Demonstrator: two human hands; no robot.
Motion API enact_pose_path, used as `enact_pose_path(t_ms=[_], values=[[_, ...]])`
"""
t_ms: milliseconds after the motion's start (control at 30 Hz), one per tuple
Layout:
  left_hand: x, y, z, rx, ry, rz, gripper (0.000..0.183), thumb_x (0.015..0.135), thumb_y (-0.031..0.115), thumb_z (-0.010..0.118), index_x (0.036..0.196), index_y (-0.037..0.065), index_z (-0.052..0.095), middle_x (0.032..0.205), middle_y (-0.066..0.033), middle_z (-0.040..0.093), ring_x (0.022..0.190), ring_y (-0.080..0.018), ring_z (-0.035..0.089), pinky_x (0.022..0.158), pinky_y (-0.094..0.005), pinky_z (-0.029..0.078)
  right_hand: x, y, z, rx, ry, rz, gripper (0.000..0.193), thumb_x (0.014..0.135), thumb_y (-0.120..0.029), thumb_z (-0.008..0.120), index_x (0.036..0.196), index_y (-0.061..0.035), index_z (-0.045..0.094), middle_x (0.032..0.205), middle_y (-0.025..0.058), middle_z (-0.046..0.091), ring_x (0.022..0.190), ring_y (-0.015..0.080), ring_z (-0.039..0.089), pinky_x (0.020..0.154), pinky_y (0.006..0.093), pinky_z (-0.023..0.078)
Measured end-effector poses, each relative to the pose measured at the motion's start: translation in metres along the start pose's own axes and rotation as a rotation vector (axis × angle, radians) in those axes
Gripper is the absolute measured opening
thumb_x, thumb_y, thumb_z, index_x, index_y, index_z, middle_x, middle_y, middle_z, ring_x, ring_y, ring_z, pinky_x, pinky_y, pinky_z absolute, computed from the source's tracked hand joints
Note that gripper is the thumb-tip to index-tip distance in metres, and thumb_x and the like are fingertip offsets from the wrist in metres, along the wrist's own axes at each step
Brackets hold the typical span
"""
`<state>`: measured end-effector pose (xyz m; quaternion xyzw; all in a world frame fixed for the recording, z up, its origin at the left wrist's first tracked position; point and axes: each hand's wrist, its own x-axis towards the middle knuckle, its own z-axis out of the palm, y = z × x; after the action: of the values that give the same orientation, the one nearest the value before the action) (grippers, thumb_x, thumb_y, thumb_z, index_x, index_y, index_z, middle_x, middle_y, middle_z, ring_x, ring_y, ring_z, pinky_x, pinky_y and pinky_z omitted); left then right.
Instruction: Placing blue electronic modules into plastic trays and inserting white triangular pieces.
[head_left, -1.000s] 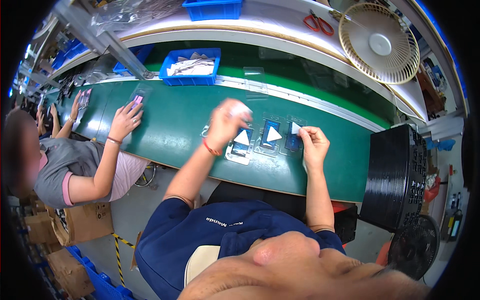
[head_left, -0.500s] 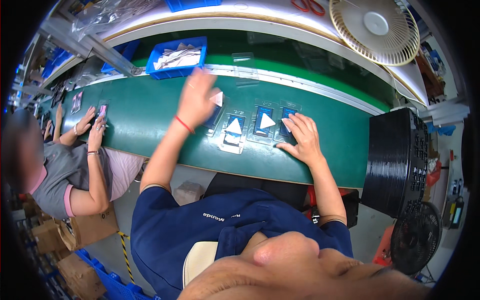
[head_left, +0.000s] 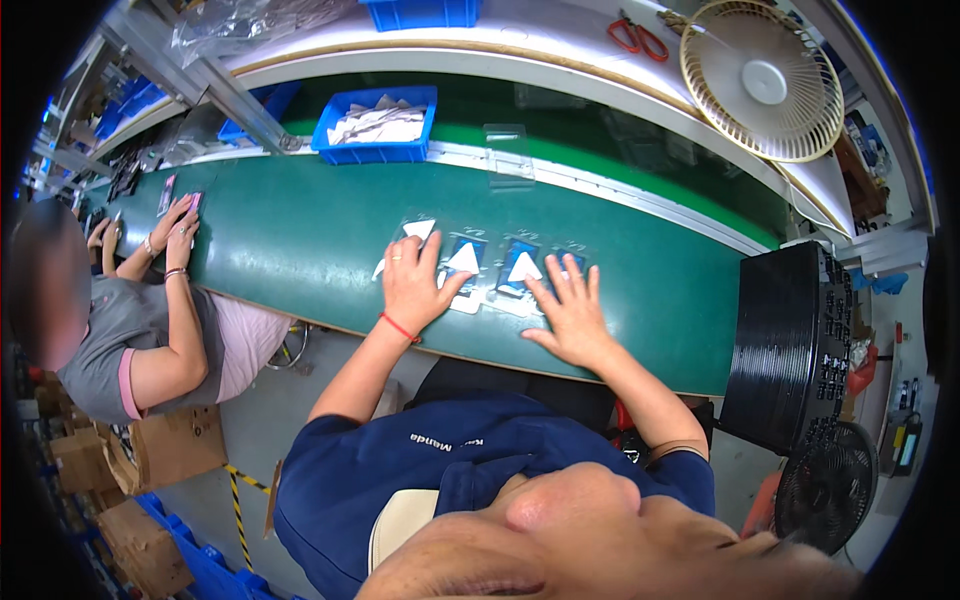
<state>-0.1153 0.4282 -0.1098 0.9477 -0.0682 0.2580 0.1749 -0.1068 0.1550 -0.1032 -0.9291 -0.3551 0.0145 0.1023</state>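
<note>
A clear plastic tray [head_left: 492,292] with several pockets lies on the green conveyor belt [head_left: 300,250] in front of me. Its pockets hold blue cards, with white triangular pieces [head_left: 463,260] on top of them. My left hand [head_left: 412,288] lies on the tray's left part, fingers pointing at the leftmost white piece [head_left: 420,229]. My right hand [head_left: 572,312] rests flat with spread fingers on the tray's right part, below another white triangle [head_left: 524,268]. Neither hand grips anything.
A blue bin [head_left: 378,128] of white pieces stands behind the belt, with an empty clear tray [head_left: 510,152] to its right. A stack of black trays [head_left: 790,345] is at my right. A beige fan [head_left: 762,80] stands far right. A co-worker [head_left: 150,335] handles items at the left.
My left hand has come back from the far side of the belt and settled on the tray's left part. My right hand stayed on the tray's right end.
</note>
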Motion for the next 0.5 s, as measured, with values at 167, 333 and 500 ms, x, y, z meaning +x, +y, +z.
enact_pose_path(t_ms=[167, 333, 500], values=[[-0.006, -0.074, -0.013, 0.050, 0.087, -0.077, 0.051, 0.070, 0.031, 0.077, 0.107, -0.001, 0.063, 0.102, -0.0177, 0.056, 0.097, -0.0352, 0.051, 0.087, -0.0446, 0.041, 0.057, -0.059, 0.025, 0.013, 0.013, -0.073, 0.085, 0.081, -0.066, 0.052, 0.146, -0.0158, 0.032, 0.152, 0.0212, 0.019, 0.141, 0.0435, 0.013, 0.105, 0.0703, 0.007], [-0.006, -0.209, -0.043, 0.134, 0.087, -0.191, 0.048, 0.074, 0.031, 0.074, 0.111, 0.002, 0.063, 0.110, -0.0211, 0.056, 0.106, -0.0374, 0.050, 0.094, -0.0448, 0.039, 0.152, -0.133, 0.043, 0.112, 0.037, -0.211, 0.085, 0.083, -0.063, 0.051, 0.147, -0.0114, 0.029, 0.152, 0.0232, 0.019, 0.140, 0.0436, 0.015, 0.106, 0.0681, 0.006], [-0.016, -0.335, -0.076, 0.206, 0.025, -0.261, 0.046, 0.079, 0.030, 0.071, 0.114, 0.001, 0.062, 0.112, -0.0221, 0.056, 0.110, -0.0378, 0.049, 0.098, -0.0447, 0.037, 0.207, -0.161, 0.068, 0.561, 0.337, -0.348, 0.085, 0.079, -0.046, 0.067, 0.145, -0.0079, 0.029, 0.148, 0.0293, 0.020, 0.138, 0.0447, 0.020, 0.109, 0.0577, 0.018]])
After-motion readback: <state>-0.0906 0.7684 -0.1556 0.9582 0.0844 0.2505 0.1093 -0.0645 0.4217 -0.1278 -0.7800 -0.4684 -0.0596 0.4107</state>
